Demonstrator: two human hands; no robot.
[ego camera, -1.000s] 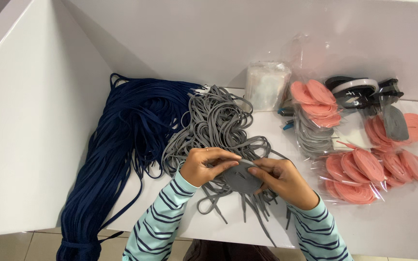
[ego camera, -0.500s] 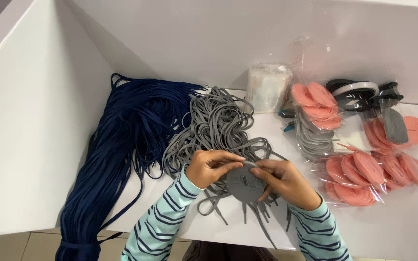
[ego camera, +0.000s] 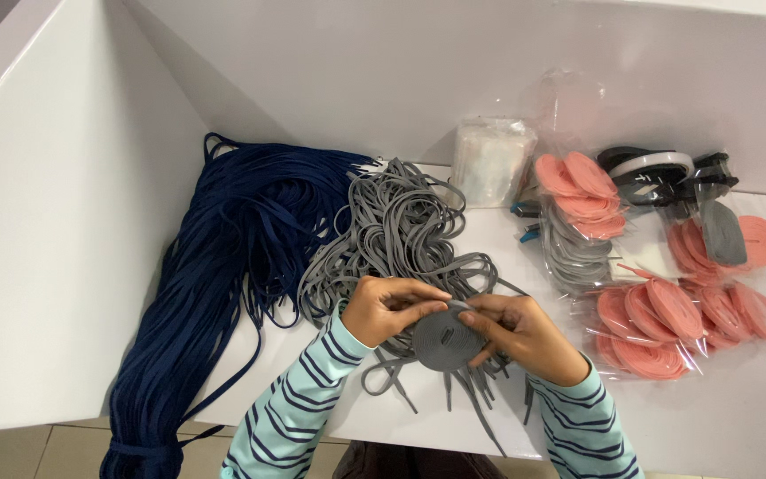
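L hand (ego camera: 389, 309) & R hand (ego camera: 525, 335) both pinched shut on grey lace coil (ego camera: 445, 340); grey lace pile (ego camera: 392, 235) just behind; navy laces (ego camera: 223, 293) left.

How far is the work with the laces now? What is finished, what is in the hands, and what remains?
Done: bagged pink lace coils and a stack of bagged grey coils lie to the right. In hand: the left hand and right hand hold one rolled grey lace coil between them. Left: a loose grey lace pile and a big navy lace bundle.
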